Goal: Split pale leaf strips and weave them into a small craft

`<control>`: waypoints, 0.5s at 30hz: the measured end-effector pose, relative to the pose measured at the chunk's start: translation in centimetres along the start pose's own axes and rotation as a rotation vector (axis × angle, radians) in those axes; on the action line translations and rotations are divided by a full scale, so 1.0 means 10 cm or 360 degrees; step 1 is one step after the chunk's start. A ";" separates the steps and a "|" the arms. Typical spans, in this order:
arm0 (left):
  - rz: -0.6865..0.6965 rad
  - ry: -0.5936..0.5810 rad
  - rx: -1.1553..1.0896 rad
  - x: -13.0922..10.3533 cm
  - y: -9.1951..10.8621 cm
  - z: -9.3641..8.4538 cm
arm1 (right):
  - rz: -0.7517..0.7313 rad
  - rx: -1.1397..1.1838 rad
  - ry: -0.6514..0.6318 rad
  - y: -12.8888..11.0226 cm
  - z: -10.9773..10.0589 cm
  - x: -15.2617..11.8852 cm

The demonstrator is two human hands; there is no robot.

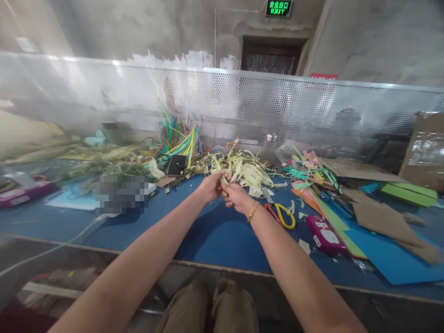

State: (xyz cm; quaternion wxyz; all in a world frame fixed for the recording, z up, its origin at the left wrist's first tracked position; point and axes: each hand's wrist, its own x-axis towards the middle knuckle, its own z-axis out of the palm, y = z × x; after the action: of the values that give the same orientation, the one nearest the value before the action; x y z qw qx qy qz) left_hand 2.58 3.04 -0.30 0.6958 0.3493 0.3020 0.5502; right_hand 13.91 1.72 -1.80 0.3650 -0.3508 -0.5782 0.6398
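My left hand [212, 186] and my right hand [236, 196] meet over the middle of the blue table [222, 236]. Fingers of both are closed around a pale green husk strip [226, 175], whose upper end sticks up between them. Right behind my hands lies a heap of pale dried husks [251, 171]. A bracelet circles my right wrist. Red and yellow scissors [285, 216] rest just right of that wrist.
Colored pipe cleaners [178, 136] and a bottle [270, 144] stand at the back. Green plant material [100, 162] spreads left. Purple devices [324, 235] lie on both sides, with paper sheets [391, 254] and cardboard at right. A perforated metal screen [222, 101] borders the table.
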 end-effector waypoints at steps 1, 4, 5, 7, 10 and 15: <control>0.0010 -0.0023 -0.0123 0.01 0.00 -0.04 | -0.0087 -0.0234 0.0144 0.02 0.04 0.02; 0.0058 -0.0050 -0.0439 0.05 0.00 -0.14 | -0.0359 -0.1025 0.0474 0.07 0.15 0.06; 0.0084 -0.0026 -0.0516 0.06 0.01 -0.16 | -0.0395 -0.1259 0.0520 0.07 0.18 0.05; 0.0142 0.0066 -0.0658 0.08 0.03 -0.19 | -0.0367 -0.1648 0.0515 0.08 0.22 0.01; 0.0200 0.0277 -0.0824 0.09 0.08 -0.24 | -0.0280 -0.2042 0.0375 0.09 0.27 -0.07; 0.0210 0.0618 -0.0870 0.05 0.11 -0.27 | -0.0129 -0.2206 0.0187 0.02 0.30 -0.16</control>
State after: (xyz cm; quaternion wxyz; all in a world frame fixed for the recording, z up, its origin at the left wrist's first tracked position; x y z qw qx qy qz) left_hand -0.17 4.11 -0.96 0.6562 0.0573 0.2469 0.7107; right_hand 12.03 -1.14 -1.73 0.1114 -0.5151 -0.8452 0.0890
